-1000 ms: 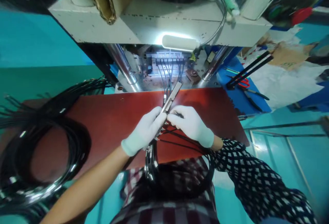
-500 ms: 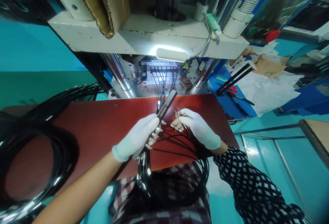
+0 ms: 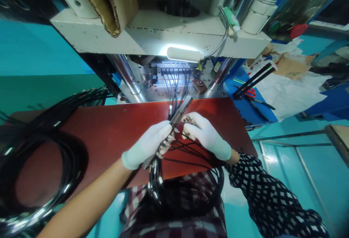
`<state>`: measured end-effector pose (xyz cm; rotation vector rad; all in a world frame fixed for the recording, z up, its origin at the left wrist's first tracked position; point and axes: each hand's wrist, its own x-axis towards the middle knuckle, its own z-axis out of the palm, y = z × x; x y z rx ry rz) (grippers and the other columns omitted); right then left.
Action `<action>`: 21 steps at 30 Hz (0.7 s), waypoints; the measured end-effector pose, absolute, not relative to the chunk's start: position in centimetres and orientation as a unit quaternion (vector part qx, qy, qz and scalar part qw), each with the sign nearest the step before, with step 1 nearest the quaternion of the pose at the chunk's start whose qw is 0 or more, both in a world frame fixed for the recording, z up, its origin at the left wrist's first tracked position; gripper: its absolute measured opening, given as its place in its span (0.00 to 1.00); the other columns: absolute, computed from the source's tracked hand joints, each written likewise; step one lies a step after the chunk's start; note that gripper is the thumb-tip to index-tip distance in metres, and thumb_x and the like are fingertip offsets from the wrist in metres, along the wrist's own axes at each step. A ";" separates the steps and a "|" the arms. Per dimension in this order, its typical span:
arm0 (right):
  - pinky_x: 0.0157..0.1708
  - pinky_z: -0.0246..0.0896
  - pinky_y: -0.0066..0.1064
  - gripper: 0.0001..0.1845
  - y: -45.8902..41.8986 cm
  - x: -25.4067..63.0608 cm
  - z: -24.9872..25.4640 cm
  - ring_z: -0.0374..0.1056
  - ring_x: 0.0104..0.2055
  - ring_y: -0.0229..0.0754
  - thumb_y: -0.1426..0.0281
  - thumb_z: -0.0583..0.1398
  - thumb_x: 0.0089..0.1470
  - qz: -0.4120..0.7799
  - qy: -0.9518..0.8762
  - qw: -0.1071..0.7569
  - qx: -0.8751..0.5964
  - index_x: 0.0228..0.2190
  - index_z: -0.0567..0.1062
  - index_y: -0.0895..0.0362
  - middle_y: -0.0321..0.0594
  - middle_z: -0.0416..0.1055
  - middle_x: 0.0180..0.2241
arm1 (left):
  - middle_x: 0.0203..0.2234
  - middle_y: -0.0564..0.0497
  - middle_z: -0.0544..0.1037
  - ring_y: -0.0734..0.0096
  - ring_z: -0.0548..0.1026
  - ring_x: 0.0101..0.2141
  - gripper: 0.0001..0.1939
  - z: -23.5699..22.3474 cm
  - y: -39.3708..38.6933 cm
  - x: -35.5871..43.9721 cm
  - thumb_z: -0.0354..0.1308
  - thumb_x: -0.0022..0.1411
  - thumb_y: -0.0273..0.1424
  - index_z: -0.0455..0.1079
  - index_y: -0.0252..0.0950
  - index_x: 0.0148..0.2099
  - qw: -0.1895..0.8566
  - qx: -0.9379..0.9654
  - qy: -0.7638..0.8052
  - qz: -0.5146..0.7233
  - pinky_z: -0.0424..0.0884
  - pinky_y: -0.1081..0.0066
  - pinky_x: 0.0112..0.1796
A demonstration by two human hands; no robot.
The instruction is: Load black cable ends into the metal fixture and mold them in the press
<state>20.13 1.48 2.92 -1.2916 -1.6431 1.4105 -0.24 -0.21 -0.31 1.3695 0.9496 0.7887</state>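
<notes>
Metal is gleaming in mid-frame: a slim grey bar [image 3: 186, 104] is slanting from lower left to upper right, and the gloved left hand [image 3: 152, 141] is gripping it. Those left fingers are wrapping round it firmly, thumb lying on top. That hold is presumably steadying the bar and presenting its lower-right edge, where several small connectors [image 3: 164, 146] are sitting in a row, to the other hand.

Just to the right, the gloved right hand [image 3: 205, 134] is hovering above the counter [image 3: 114, 129], its fingers curling almost together around a little bunch of cable ends [image 3: 190, 120]; how many, the curl is hiding. It is likely gripping near the tips for finer control. Black cables [image 3: 208, 158] are trailing between the hands, and a glossy bundle [image 3: 154, 187] is drooping past the counter's near edge, probably leaving the slack out of the way. Up top, a lamp [image 3: 184, 54] is shining on a metal block [image 3: 158, 79], seemingly mounted there for a clear view. On the left, a big coil [image 3: 75, 161] is lying apart from both hands.

And the bar itself? It is looking straight, flat-sided and dull silver, a narrow darker slot showing along it; the connectors are glinting, too small for detail.
</notes>
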 end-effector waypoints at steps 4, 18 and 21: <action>0.27 0.57 0.27 0.04 1.4 20.4 2.7 0.62 0.22 0.33 0.71 0.54 0.58 0.568 -0.580 0.304 -0.500 0.30 0.67 0.56 0.31 0.71 0.23 | 0.26 0.54 0.66 0.76 0.62 0.26 0.21 -0.3 -0.2 -0.2 0.48 0.71 0.46 0.65 0.33 0.36 0.622 0.577 0.413 0.332 0.62 0.74 0.25; 0.26 0.57 0.28 0.10 1.8 19.8 2.4 0.63 0.23 0.35 0.67 0.61 0.54 0.560 -0.590 0.310 -0.491 0.23 0.72 0.58 0.33 0.69 0.20 | 0.30 0.52 0.70 0.73 0.65 0.29 0.20 -0.2 -0.2 -0.3 0.48 0.70 0.48 0.65 0.34 0.38 0.618 0.580 0.422 0.321 0.64 0.72 0.29; 0.27 0.57 0.28 0.11 1.7 19.7 2.6 0.63 0.24 0.35 0.68 0.61 0.55 0.546 -0.606 0.310 -0.489 0.23 0.72 0.58 0.32 0.68 0.20 | 0.31 0.53 0.69 0.73 0.65 0.30 0.20 0.1 -0.4 -0.2 0.47 0.70 0.47 0.64 0.34 0.39 0.598 0.603 0.427 0.309 0.65 0.72 0.31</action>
